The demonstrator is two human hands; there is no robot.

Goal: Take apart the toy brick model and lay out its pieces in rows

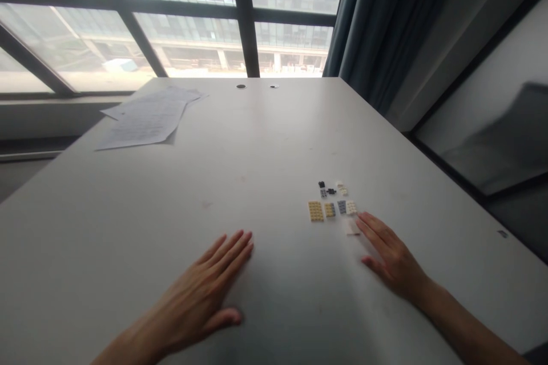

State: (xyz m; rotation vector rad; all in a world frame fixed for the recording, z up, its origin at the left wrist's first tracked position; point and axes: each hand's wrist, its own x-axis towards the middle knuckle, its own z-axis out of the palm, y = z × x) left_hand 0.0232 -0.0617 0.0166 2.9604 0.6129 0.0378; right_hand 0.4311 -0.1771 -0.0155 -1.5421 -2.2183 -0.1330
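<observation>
My left hand (208, 288) lies flat on the white table, fingers stretched out and thumb apart, with nothing in it. Beside a small group of toy building bricks is my right hand (391, 256), its fingers extended and thumb spread. Its fingertips are close to a white studded brick (351, 207) and a smooth pale tile (353, 228); whether they touch is hard to tell. Further left in the row are a grey brick (341, 207), a yellow and grey piece (329, 210) and a tan studded plate (315, 211). Behind them sit a small black piece (331, 191), a light grey piece (323, 193) and another white piece (342, 189).
Printed paper sheets (148, 120) lie at the table's far left. Two round inserts, one a dark disc (241, 86), are near the far edge of the table (257, 154). A window stands beyond, with a dark curtain (385, 28) at right.
</observation>
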